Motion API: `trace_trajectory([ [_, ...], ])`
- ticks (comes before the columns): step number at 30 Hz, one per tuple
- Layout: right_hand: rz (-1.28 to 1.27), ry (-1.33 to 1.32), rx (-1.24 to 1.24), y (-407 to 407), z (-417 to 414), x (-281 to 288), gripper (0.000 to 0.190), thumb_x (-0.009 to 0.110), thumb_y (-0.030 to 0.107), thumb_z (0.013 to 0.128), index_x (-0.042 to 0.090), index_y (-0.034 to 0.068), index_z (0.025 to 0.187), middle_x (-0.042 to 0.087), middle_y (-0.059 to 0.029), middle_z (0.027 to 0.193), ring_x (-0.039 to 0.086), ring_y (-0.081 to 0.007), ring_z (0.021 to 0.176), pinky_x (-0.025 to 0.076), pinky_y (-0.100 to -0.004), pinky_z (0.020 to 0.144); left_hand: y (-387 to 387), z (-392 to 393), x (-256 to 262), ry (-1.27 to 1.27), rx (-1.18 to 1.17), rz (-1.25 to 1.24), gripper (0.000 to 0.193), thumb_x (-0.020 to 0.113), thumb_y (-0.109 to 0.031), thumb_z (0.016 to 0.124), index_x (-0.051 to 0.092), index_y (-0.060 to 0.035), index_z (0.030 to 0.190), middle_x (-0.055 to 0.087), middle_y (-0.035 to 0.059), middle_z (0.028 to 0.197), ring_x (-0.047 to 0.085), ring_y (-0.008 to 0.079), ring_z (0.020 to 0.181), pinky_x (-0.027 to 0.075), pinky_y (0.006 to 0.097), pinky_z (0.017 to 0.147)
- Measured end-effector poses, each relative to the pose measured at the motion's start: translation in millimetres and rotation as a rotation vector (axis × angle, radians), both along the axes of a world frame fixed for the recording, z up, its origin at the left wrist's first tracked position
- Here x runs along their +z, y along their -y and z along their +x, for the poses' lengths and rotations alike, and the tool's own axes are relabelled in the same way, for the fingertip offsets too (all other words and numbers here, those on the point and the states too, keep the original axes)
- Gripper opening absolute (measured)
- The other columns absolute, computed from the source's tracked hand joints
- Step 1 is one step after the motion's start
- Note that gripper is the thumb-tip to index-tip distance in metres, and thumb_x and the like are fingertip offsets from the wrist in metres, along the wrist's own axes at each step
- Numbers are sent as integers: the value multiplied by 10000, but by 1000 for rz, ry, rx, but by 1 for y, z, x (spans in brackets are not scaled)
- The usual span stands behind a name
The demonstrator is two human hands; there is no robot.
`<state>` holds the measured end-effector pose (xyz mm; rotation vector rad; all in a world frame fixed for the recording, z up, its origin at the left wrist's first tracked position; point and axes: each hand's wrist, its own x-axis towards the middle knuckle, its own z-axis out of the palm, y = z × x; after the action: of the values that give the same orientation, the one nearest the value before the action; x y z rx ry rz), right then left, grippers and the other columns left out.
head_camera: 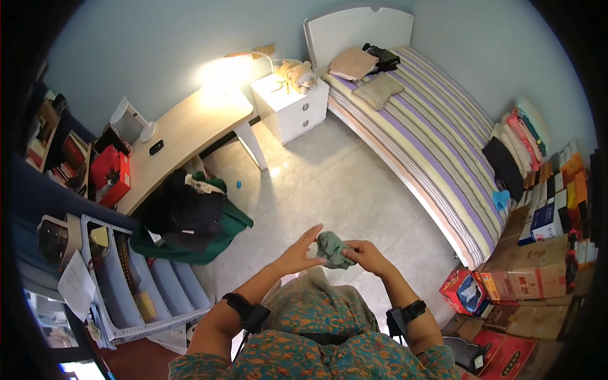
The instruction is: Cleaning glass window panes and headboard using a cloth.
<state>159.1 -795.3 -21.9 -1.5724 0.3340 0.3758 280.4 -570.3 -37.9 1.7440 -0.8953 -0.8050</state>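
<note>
A crumpled grey-green cloth [332,251] is held in front of my body, above the tiled floor. My right hand [368,256] pinches its right side between thumb and fingers. My left hand [300,252] is at the cloth's left side, thumb and fingers spread apart around that edge; whether the thumb touches the cloth is hard to tell. Black bands with small boxes are strapped on both forearms. The cloth's folds hide its full shape.
Dark clothes [190,213] lie heaped at left, beside a plastic shelf rack [166,325] and a desk [180,126]. A white nightstand [285,121] stands by the striped bed [427,137]. Cardboard boxes [536,270] are stacked at right. A small blue object [239,184] lies on the floor.
</note>
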Motion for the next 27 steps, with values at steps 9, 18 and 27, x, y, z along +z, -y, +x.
trace_trajectory([
  [9,-139,84,-140,32,71,38,303,586,142,911,621,-4,1174,672,-72,976,601,-119,859,497,-280,768,55,80,-29,-162,56,14,512,690,-65,741,550,-96,1233,658,112,1022,638,216,931,499,326,837],
  [18,-136,10,-469,105,77,22,321,553,168,930,591,28,1217,663,-63,983,633,-153,852,508,-290,750,106,137,-59,-164,260,125,385,644,8,777,557,-60,1145,642,55,973,609,137,910,491,290,777],
  [27,-171,-53,-474,221,86,-10,356,555,221,929,583,36,1232,658,-89,1001,633,-160,861,510,-291,755,187,172,-47,-55,348,132,433,677,-159,750,568,-93,1164,670,149,965,656,288,899,504,363,777],
])
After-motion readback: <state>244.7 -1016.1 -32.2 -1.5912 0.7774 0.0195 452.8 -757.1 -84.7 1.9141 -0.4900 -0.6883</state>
